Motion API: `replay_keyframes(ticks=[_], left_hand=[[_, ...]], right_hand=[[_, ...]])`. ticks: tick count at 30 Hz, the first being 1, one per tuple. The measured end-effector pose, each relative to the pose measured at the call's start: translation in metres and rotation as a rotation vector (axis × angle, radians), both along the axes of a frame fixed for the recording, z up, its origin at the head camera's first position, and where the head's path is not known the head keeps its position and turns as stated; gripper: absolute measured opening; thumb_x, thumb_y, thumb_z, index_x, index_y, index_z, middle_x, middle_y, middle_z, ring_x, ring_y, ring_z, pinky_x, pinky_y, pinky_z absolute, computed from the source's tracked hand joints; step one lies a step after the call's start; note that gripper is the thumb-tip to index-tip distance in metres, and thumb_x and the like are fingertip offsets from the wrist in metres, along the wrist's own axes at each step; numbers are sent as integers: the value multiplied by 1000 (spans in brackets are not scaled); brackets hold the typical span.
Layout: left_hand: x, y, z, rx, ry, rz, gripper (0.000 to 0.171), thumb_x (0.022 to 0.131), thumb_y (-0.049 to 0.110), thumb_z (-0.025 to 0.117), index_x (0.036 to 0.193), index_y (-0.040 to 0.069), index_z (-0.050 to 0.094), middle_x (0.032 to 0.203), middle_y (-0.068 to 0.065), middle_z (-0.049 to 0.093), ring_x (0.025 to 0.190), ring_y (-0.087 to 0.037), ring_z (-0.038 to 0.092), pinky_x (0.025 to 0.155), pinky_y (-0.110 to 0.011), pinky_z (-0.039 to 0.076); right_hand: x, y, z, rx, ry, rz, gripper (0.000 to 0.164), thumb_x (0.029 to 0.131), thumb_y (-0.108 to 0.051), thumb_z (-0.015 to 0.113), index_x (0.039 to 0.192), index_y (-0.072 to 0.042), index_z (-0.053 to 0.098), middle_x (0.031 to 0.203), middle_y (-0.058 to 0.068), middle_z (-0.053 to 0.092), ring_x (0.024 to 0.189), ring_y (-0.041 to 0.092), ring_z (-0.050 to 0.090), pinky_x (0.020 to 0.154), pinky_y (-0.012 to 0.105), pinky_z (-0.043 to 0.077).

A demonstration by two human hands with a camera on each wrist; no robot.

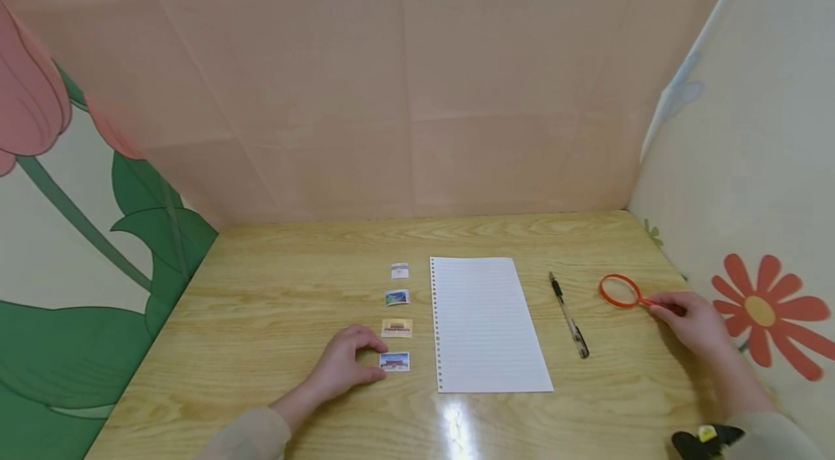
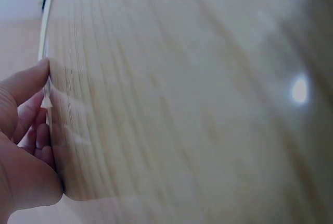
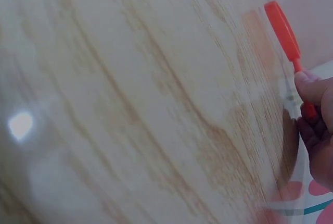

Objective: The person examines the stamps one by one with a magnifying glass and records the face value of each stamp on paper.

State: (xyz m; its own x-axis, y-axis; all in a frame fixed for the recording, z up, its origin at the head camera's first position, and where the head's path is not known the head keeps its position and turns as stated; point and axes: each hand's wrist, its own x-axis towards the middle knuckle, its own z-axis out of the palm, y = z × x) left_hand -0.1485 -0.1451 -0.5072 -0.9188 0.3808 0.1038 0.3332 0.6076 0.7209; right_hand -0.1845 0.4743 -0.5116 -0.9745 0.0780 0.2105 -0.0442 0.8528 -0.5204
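My left hand (image 1: 346, 362) is at the nearest stamp (image 1: 395, 362), a blue one with a building picture. Thumb and forefinger pinch its left end; in the left wrist view a small pale corner shows between the fingers (image 2: 39, 130) and thumb. Beyond it lie a yellow stamp (image 1: 396, 328), a blue-green stamp (image 1: 396, 298) and a pale stamp (image 1: 399, 271), in a column. My right hand (image 1: 694, 322) grips the handle of a red-rimmed magnifying glass (image 1: 601, 293), which is held over the table's right side. Its red frame (image 3: 282, 31) appears edge-on in the right wrist view.
A lined sheet of paper (image 1: 489, 326) with punched holes lies right of the stamps. Between it and the magnifying glass is a black-capped clear pen (image 1: 569, 316). The wood-grain table (image 1: 274, 286) meets a pink backdrop (image 1: 391, 83). A black object (image 1: 707, 440) is by the right sleeve.
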Motion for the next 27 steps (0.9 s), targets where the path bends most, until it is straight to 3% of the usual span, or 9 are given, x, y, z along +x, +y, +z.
replay_keyframes(ticks=[6, 11, 13, 19, 27], left_hand=[[0, 0, 1, 2, -1, 2, 32, 69, 23, 90, 96, 18, 74, 105, 7, 61, 103, -20, 56, 95, -47, 43], [0, 1, 2, 0, -12, 7, 31, 70, 21, 90, 96, 17, 74, 105, 6, 61, 103, -21, 56, 96, -47, 43], [0, 1, 3, 1, -13, 6, 31, 70, 21, 90, 96, 16, 74, 105, 6, 61, 103, -21, 56, 95, -47, 43], [1, 2, 4, 1, -18, 7, 31, 70, 20, 90, 96, 16, 74, 105, 6, 61, 103, -21, 56, 95, -47, 43], [1, 1, 3, 0, -17, 5, 31, 70, 21, 90, 97, 16, 74, 105, 6, 61, 103, -21, 56, 95, -47, 43]], right_hand=[[-1, 1, -4, 7, 11, -7, 23, 94, -22, 70, 102, -1, 73, 100, 19, 67, 82, 0, 48, 67, 26, 38], [0, -2, -4, 9, 16, -33, 22, 94, -20, 70, 101, 1, 73, 99, 22, 67, 86, 27, 54, 69, 30, 36], [0, -3, -5, 12, 21, -47, 22, 93, -18, 70, 100, 2, 72, 99, 23, 66, 88, 31, 53, 70, 33, 37], [-1, -3, -7, 13, 33, -77, 20, 93, -15, 70, 100, 4, 71, 100, 26, 65, 89, 36, 53, 73, 46, 39], [-1, -3, -6, 7, 17, -83, 23, 94, -18, 69, 102, 4, 71, 100, 25, 64, 89, 36, 53, 72, 42, 38]])
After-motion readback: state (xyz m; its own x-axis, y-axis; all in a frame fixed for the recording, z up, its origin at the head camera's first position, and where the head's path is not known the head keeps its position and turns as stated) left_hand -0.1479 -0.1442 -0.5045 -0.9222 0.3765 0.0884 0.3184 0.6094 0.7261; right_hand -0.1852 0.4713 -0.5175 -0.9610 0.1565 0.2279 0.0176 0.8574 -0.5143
